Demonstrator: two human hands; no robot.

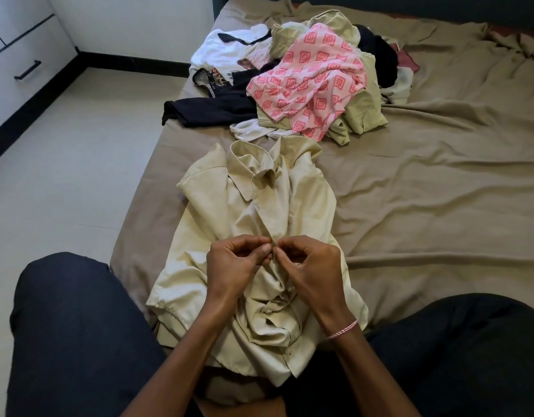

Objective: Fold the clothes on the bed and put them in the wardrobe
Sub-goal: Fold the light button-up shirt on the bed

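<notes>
A cream collared shirt (217,206) lies face up on the bed in front of me, collar pointing away. My left hand (235,263) and my right hand (310,263) meet at the middle of its front placket, each pinching one edge of the fabric between thumb and fingers. The lower part of the shirt is bunched beneath my wrists. Farther up the bed sits a pile of unfolded clothes (307,82): a pink patterned garment on top, pale green pieces, a white top and dark navy items.
The bed (440,191) has a rumpled tan sheet, with open sheet to the right. My knees in dark trousers (76,335) frame the shirt. A tiled floor lies to the left, with white drawers (21,64) at the far left.
</notes>
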